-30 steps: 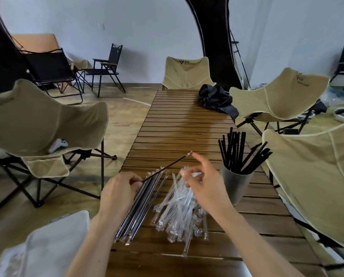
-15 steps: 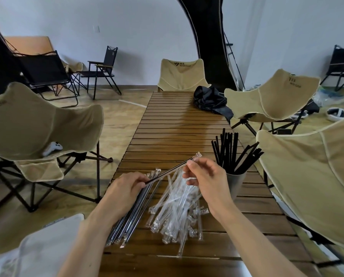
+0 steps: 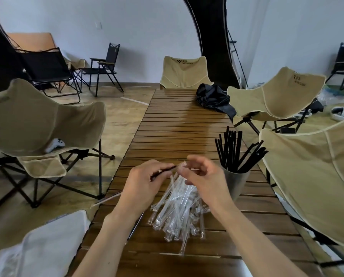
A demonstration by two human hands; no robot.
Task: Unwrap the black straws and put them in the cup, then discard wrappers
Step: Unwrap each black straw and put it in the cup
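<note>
My left hand (image 3: 145, 181) grips one black straw (image 3: 164, 170) near its upper tip. Its far end (image 3: 107, 199) sticks out past the table's left edge. My right hand (image 3: 204, 176) pinches the clear wrapper end (image 3: 184, 164) just beyond that tip. Below both hands lies a pile of clear wrappers (image 3: 177, 213). The grey cup (image 3: 235, 184) stands right of my right hand, with several unwrapped black straws (image 3: 232, 150) in it. My left forearm hides most of the bundle of wrapped straws (image 3: 134, 228).
The slatted wooden table (image 3: 177, 128) runs away from me, with a black bag (image 3: 213, 96) at its far right. Beige folding chairs (image 3: 37, 118) stand on both sides and at the far end. A white cloth (image 3: 47, 242) lies at the lower left.
My hands have come together. The left hand slid up the straw to its tip, and the right hand took hold of the wrapper end there. The straw's lower end now juts off the table.
</note>
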